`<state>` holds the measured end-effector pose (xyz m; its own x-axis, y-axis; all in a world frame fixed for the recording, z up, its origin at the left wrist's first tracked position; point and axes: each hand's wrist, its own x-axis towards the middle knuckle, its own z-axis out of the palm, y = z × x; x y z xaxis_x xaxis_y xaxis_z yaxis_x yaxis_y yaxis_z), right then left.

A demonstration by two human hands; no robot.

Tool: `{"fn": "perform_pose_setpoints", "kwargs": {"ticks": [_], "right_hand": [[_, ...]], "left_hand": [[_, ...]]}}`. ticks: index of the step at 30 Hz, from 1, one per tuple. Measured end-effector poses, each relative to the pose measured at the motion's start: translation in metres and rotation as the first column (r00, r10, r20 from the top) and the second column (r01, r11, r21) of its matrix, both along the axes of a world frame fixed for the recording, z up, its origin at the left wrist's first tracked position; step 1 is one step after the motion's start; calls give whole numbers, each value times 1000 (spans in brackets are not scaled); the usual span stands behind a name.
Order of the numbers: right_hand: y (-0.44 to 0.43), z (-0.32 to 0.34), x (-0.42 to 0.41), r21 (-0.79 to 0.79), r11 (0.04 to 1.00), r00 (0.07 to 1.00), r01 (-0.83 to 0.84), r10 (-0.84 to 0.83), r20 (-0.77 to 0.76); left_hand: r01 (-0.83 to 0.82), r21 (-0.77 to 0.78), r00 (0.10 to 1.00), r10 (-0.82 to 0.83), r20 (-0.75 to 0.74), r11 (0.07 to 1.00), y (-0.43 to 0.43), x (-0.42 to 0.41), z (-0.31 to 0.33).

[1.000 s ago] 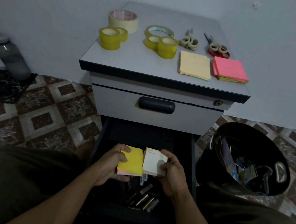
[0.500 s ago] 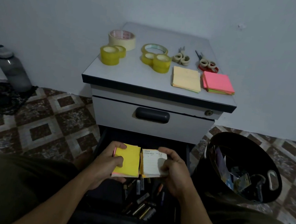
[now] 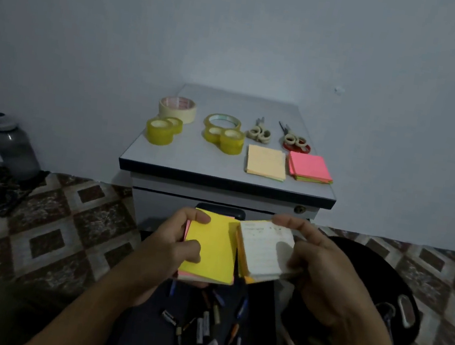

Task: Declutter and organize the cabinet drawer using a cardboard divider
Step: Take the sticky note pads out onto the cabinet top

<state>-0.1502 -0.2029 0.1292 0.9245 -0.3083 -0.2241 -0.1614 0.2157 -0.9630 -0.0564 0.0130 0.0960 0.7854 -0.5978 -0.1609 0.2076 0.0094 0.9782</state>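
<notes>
Above the open drawer, mid-frame and close to the body: two pads held side by side, inner edges touching or nearly so. Left grip wrapped round a yellow sticky pad, thumb & one fingertip on its top face, other fingers underneath. Right grip pinching a white notepad, thumb across the face, forefinger hooked over the far edge, pad slightly tilted. Both pads lengthwise away from the body.

Below them, loose in the drawer: batteries & pens, scattered, not yet sorted. No cardboard divider in view.

Key relation for the next move: straight ahead & higher, on the cabinet tabletop, an orange pad w/ a pink pad just beside it on the right. Both right of centre, so nearer the right grip; tape rolls well apart on the left. Bare patch of tabletop in front of the tape, nearer the left grip.

Probably mid-sort: pads coming out of the drawer to join the ones up top. Likely needs a forward, upward reach, each pad kept flat w/ long side in line w/ the row. Black bin at right, partly hidden by the right forearm.
</notes>
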Motion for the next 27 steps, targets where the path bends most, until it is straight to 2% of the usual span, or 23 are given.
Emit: {"fn": "perform_pose_setpoints", "kwargs": {"ticks": [2,5,15,20,27], "right_hand": [[-9,22,0,1,1000,999,22,-22,45],[-28,51,9,5,998,993,70,-70,95],[-109,85,90,-161,954,966,253,-241,91],[-135,82,124,-285,937,978,202,-206,18],[-141,71,144,-355,927,991,119,-132,-12]], "left_hand": [[-31,-50,997,34,71,998,-12,8,19],[-55,-38,981,61,186,998,-32,31,44],[-74,92,957,45,288,993,-109,119,92],[-65,202,969,13,246,977,-138,146,91],[-41,299,978,-23,209,953,-151,152,89]]}}
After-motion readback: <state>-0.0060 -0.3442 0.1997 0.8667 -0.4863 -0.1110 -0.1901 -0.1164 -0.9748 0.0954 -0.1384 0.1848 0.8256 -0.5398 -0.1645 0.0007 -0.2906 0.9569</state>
